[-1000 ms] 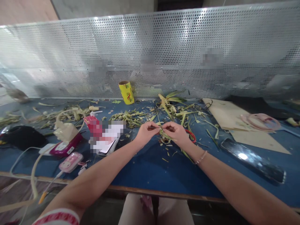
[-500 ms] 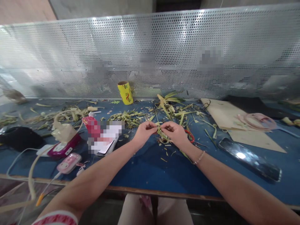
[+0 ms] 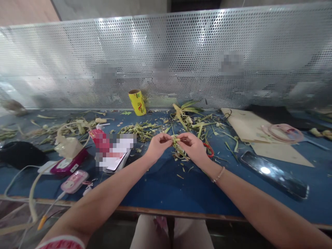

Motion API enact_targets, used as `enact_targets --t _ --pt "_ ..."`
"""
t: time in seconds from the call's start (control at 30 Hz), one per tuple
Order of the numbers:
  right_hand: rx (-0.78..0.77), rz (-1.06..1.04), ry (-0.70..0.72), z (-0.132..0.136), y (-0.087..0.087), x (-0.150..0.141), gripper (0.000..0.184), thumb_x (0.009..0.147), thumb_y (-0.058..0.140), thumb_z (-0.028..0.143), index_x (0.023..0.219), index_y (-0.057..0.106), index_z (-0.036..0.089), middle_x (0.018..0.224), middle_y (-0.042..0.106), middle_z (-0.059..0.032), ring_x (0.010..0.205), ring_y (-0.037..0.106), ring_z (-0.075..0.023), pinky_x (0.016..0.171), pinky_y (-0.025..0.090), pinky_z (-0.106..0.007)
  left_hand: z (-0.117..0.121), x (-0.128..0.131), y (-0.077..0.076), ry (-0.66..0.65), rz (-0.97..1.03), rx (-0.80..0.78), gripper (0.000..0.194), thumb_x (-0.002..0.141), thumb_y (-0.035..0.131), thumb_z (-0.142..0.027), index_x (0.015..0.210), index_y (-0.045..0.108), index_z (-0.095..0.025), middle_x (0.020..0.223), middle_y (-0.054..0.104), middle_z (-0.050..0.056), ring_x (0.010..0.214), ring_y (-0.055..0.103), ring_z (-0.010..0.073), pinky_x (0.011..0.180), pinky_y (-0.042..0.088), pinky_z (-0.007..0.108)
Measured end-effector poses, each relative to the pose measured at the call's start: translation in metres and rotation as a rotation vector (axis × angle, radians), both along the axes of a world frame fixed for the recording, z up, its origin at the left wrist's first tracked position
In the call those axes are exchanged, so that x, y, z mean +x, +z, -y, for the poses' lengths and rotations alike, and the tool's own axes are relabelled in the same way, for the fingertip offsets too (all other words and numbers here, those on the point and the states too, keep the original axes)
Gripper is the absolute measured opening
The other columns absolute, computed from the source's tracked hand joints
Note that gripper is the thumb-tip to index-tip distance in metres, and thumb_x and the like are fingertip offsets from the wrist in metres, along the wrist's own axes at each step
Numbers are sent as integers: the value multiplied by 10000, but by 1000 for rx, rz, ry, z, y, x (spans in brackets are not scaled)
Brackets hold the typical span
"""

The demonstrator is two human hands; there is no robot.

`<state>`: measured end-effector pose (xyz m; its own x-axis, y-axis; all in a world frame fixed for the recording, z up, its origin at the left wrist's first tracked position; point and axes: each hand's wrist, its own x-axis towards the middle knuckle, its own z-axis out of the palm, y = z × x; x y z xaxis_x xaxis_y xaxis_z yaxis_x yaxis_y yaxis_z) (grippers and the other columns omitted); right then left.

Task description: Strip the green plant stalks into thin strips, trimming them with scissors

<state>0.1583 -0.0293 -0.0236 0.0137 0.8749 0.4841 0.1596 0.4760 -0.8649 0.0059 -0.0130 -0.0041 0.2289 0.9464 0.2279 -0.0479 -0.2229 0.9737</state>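
My left hand (image 3: 158,146) and my right hand (image 3: 193,148) meet above the middle of the blue table (image 3: 160,193). Both pinch a small bundle of pale green leaf strips (image 3: 176,141) between their fingertips. Strips of the bundle hang down under my right hand to a heap of cut scraps (image 3: 181,155). Red-handled scissors (image 3: 209,149) lie just behind my right hand, mostly hidden by it. A thin bracelet sits on my right wrist.
A perforated metal screen (image 3: 181,52) walls the table's far side. A yellow tube (image 3: 137,102) stands by it. Leaf piles (image 3: 197,121) lie behind my hands. Phones, a pink charger (image 3: 74,180) and cables are left; a black phone (image 3: 275,174) and cardboard (image 3: 261,135) are right.
My hands have stayed together on the leaf bundle, with the fingers working slightly closer. The view has shifted a little; nothing else has moved.
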Motion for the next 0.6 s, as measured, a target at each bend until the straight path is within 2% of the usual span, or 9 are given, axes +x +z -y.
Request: enact_targets --t 0.27,0.43,0.6 --pt "-7 22 -3 0 3 1 241 705 631 409 809 606 193 830 662 -65 768 628 -179 736 515 -336 0 -1 0 21 -23 29 144 637 647 -254 689 570 -143 608 569 -17 597 557 93 629 467 245" --pt "-9 15 26 -2 1 3 228 722 623 390 834 625 191 839 678 -58 785 640 -180 759 513 -341 -1 -1 -3 -15 28 37 177 645 658 -271 737 567 -151 646 574 -15 616 560 92 642 469 246" --pt "6 46 -15 -3 -3 4 209 725 619 376 816 646 191 869 690 -61 800 644 -184 782 510 -360 -1 -1 -4 -51 42 42 206 641 673 -290 760 580 -149 658 573 -11 630 544 85 643 458 234"
